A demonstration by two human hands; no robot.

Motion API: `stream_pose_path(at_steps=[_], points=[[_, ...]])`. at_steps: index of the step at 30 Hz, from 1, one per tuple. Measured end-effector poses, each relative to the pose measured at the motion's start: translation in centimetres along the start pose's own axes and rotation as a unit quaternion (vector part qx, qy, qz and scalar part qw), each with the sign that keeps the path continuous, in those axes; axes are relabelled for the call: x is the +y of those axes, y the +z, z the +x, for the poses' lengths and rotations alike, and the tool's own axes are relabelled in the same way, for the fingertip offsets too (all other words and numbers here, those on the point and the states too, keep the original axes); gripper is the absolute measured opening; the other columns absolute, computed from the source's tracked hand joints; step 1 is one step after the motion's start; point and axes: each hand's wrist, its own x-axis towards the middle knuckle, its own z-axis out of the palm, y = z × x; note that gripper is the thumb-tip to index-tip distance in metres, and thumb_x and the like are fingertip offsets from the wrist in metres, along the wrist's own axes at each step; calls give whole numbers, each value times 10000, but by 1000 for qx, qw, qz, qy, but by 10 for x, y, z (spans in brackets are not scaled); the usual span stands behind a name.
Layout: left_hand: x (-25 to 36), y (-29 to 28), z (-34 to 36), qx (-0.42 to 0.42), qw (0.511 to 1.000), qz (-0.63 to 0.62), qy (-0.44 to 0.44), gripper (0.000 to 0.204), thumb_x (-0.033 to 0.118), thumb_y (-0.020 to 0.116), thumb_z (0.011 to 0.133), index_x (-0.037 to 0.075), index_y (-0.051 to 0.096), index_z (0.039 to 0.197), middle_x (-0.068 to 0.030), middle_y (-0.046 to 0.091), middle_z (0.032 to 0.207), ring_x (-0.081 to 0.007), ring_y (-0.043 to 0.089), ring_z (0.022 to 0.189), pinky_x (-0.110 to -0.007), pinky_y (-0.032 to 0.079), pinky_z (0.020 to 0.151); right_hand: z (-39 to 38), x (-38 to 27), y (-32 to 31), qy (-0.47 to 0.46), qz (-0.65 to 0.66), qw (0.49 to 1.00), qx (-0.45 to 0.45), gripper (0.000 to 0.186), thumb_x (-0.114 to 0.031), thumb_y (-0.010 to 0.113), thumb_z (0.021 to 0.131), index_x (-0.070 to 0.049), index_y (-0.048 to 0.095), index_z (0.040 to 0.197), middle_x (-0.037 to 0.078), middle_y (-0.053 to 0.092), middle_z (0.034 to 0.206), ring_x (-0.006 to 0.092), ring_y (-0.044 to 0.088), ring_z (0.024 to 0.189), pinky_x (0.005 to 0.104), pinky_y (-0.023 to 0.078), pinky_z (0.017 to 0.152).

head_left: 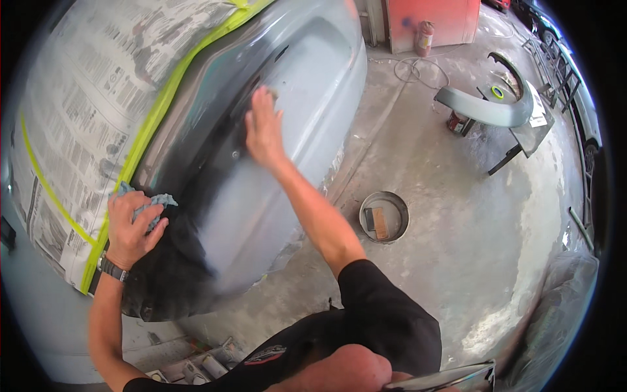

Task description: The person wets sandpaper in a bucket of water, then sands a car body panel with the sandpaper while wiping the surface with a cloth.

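Observation:
A car body panel [287, 124] in grey primer with dark patches stretches in front of me. My left hand [130, 225], with a watch on the wrist, is closed round a crumpled blue-grey cloth [157, 202] near the panel's left edge. My right hand [264, 130] lies on the upper part of the panel, its fingers stretched out and slightly blurred. A small brownish spot shows by those fingertips; I cannot make out what it is. Newspaper masking [85, 98] covers the car on the left, bordered by lime-green tape [153, 124].
On the floor to the right stands a round basin [406, 219] with sanding blocks [377, 222] inside. Beyond it a grey fender [490, 112] rests on a stand [532, 134]. At the back are a fire extinguisher [424, 39] and a hose [411, 70]. Plastic sheeting [555, 326] lies lower right.

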Motion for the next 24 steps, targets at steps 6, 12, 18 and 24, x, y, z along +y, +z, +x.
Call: stream_pose_path(at_steps=[6,12,18,24], points=[[5,4,5,10,1000,-3,-8,413,129,867,704,145,690,1078,-71,610,1080,-305,603,1043,-488,416,897,90,25,-34,114,26,992,40,596,-326,397,1107,-78,250,1629,208,179,1699,425,176,1562,705,78,1195],[5,1,8,-1,1000,10,-8,411,129,861,704,136,688,1077,-74,607,1083,-309,604,1047,-486,417,891,67,-13,-12,125,256,958,34,686,-441,293,1117,-16,150,1637,182,103,1721,336,54,1597,602,-3,1244],[4,-3,5,-7,1000,14,-7,413,139,859,707,130,687,1082,-81,610,1090,-318,609,1041,-482,416,890,38,-41,1,85,278,955,60,697,-462,253,1120,4,153,1629,182,107,1720,324,59,1597,535,-13,1266],[7,0,7,-7,1000,9,-8,409,152,863,702,126,692,1072,-89,611,1093,-320,611,1040,-479,416,888,71,-24,-14,162,271,946,70,664,-409,303,1123,0,168,1628,172,126,1719,327,82,1594,513,49,1274]])
